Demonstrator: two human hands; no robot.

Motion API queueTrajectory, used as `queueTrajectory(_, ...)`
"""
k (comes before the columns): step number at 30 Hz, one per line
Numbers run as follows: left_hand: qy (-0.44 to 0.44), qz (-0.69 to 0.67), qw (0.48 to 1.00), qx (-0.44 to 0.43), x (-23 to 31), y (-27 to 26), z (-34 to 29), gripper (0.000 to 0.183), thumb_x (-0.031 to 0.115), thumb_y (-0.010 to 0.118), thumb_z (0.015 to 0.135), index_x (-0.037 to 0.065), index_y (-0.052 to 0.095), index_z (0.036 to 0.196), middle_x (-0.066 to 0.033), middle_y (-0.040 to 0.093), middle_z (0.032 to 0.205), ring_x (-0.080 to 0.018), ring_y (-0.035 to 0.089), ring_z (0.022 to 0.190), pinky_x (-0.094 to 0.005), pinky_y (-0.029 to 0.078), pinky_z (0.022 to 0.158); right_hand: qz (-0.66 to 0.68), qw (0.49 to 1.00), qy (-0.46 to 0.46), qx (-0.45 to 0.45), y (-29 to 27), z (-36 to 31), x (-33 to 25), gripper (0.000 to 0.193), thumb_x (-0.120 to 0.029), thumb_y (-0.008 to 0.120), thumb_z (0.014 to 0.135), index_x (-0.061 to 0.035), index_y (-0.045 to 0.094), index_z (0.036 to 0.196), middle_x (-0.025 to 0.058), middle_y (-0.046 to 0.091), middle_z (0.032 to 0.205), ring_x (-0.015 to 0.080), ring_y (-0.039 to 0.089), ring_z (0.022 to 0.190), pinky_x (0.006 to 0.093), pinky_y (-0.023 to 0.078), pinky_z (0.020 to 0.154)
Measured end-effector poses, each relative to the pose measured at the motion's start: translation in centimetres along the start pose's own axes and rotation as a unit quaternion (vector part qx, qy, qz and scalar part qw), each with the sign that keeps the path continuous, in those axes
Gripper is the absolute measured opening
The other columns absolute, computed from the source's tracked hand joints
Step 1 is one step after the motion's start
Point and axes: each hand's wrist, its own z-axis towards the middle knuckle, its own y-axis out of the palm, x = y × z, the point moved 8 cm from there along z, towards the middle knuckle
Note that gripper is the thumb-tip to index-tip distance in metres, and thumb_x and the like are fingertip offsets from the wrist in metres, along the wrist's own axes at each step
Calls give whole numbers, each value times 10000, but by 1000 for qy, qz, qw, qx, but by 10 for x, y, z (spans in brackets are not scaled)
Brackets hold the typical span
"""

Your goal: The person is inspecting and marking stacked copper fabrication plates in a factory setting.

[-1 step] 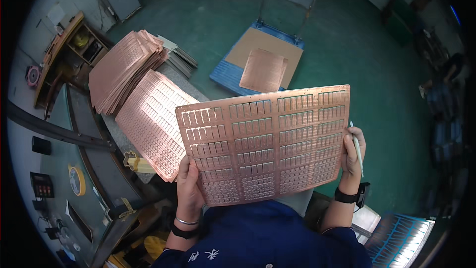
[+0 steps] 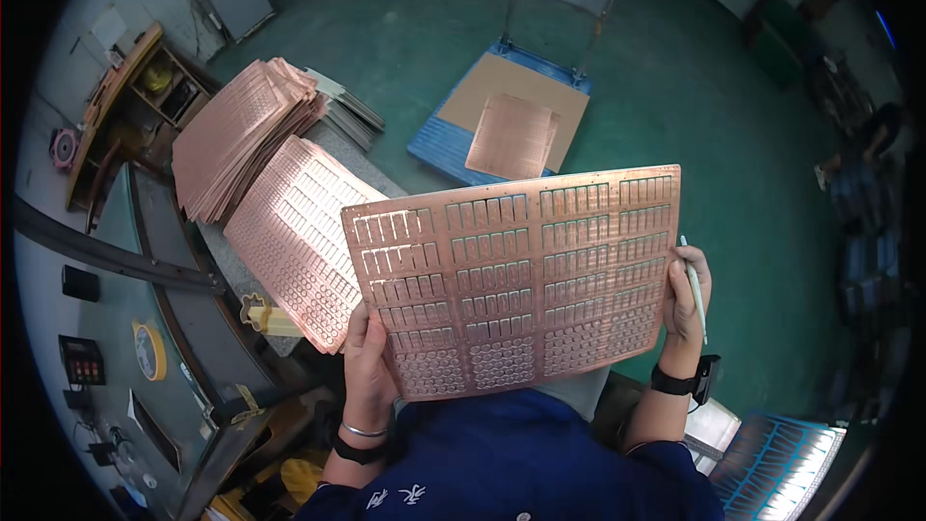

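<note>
A large copper-coloured circuit board panel [image 2: 502,275] with rows of cut-out slots and small round shapes is held up before me, tilted so its face shows. My left hand [image 2: 368,367] grips its lower left edge, thumb on the front. On the right edge, my right hand [image 2: 688,294] is closed around the panel, and a slim white pen-like tool [image 2: 699,311] sticks out along its fingers. Beside the panel, similar copper panels [image 2: 285,222] lie on a grey surface, partly covered by the held one. Behind them rises a taller, uneven stack of panels [image 2: 231,130].
A blue platform trolley [image 2: 434,143] ahead carries cardboard [image 2: 468,87] and copper panels [image 2: 511,135]. At left stands a glass-topped bench [image 2: 106,299] with a yellow tape roll [image 2: 150,350]. A blue-patterned panel [image 2: 776,468] is at lower right. Someone's arm [image 2: 878,135] shows far right.
</note>
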Motion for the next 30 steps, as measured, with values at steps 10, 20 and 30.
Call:
queueTrajectory(10,3,-7,999,-40,0,3,-3,384,150,440,957,-11,401,1303,-123,488,1289,-204,486,1165,-356,378,989,-191,961,-179,92,31,5,-65,514,-384,345,974,19,370,1291,207,539,1155,224,592,946,341,505,826)
queueTrajectory(20,-51,27,998,11,-14,8,-1,392,198,399,969,-12,371,1299,-131,488,1276,-211,494,1157,-350,394,982,-261,954,-145,-27,112,-5,-40,166,-139,573,867,18,619,897,94,629,799,140,602,713,256,468,618)
queueTrajectory(30,-93,-1,996,11,-23,5,-4,379,181,385,972,-13,365,1297,-144,497,1265,-206,518,1136,-332,425,962,-287,950,-65,-109,158,-3,-17,113,-70,603,834,-1,604,924,99,657,834,139,643,706,261,498,617)
